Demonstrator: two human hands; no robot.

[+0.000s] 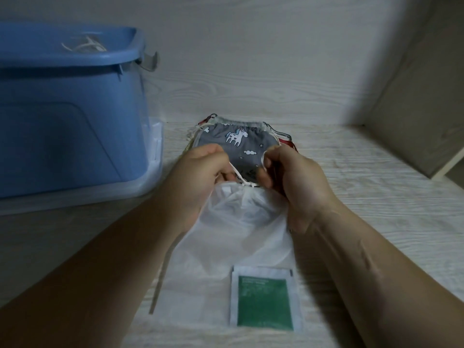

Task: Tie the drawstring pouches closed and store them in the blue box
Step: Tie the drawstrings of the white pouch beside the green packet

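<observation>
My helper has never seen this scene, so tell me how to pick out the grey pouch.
Find the blue box on the left; right of it, just beyond the left hand and right hand gripping the drawstring of a white pouch, lies the grey pouch. It alone shows a white unicorn, clouds and stars; the white pouch bears only a green label.

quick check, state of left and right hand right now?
left hand: closed, pinching the drawstring of the white pouch.
right hand: closed, fingers curled on the same drawstring at the pouch's cinched mouth.
</observation>
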